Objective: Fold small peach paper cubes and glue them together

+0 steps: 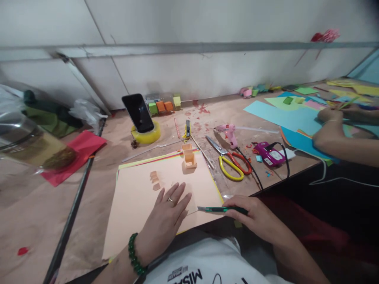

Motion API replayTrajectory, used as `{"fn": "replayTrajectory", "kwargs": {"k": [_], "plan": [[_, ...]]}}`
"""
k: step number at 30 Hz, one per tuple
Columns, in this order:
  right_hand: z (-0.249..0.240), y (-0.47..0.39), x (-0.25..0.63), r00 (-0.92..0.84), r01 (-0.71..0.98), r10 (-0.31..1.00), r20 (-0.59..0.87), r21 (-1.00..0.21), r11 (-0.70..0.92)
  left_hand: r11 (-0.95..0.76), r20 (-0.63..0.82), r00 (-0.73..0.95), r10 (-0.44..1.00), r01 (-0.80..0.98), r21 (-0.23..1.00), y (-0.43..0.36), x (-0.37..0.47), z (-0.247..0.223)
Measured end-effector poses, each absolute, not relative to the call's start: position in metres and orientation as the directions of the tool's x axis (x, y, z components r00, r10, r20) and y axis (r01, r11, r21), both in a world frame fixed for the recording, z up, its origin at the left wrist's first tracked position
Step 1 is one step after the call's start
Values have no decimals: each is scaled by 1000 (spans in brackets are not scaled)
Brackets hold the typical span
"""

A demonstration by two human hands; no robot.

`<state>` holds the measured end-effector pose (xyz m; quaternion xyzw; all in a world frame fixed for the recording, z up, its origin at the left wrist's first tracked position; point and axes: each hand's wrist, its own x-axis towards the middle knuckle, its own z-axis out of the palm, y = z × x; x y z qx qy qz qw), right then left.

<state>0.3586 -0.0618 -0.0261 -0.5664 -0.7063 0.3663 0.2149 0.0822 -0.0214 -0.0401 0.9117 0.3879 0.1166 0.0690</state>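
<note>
Peach paper lies at the near edge of our tabletop. Our left hand rests on it, fingers spread; our right hand has its fingers closed around a green cutter, blade at the sheet. A small peach box sits on the paper's far part. To its right lie scissors; toward the tabletop's far edge, a phone leans on yellow tape.
</note>
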Motion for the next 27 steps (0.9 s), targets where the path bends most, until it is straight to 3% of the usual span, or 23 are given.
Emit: {"fn": "replayTrajectory", "kwargs": {"k": [5, 27], "plan": [[-29, -68, 353, -280, 677, 959, -35, -716, 171, -697, 76, 700, 710, 684, 215, -22, 81, -44], [-37, -81, 333, -347, 677, 927, 143, -645, 353, -679, 33, 686, 727, 711, 183, -22, 84, -32]]}}
